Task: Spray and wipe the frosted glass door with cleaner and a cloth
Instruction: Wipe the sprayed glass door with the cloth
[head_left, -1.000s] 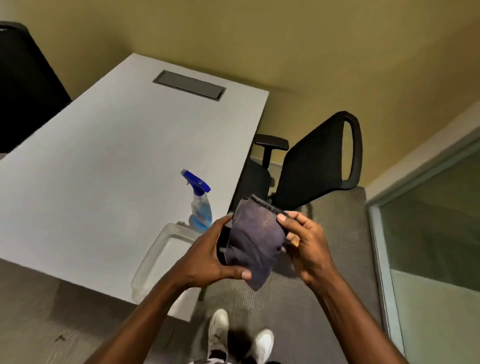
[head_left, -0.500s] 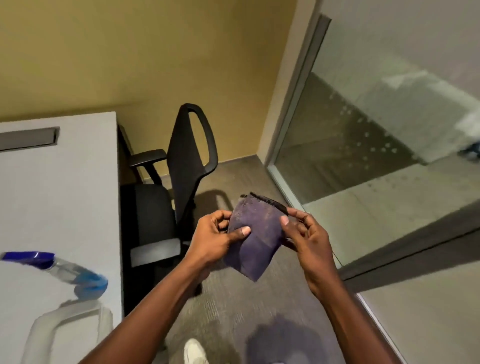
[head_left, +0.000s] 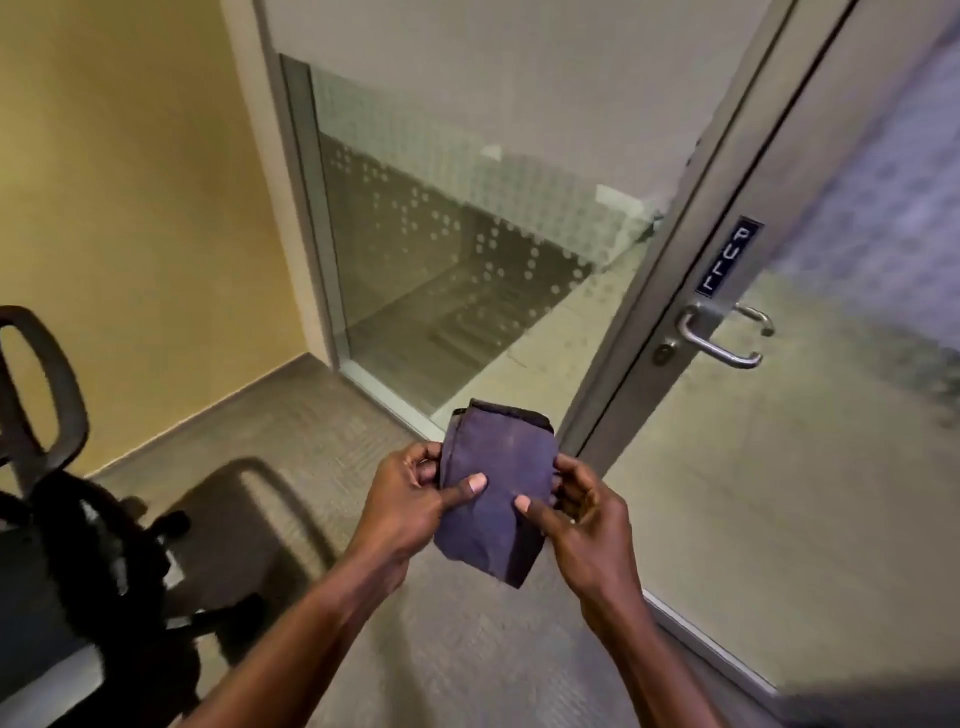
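A folded dark purple cloth is held in front of me by both hands. My left hand pinches its left edge with the thumb on the front. My right hand grips its right edge the same way. The frosted glass door stands to the right, with a metal frame, a lever handle and a "PULL" sticker. The spray bottle is out of view.
A fixed glass panel with a dotted frosted pattern stands left of the door. A black office chair is at the lower left on the carpet. A yellow wall fills the left side.
My view has swung right, from the white desk and spray bottle to the glass door. Both hands kept hold of the cloth and closed in on its edges.
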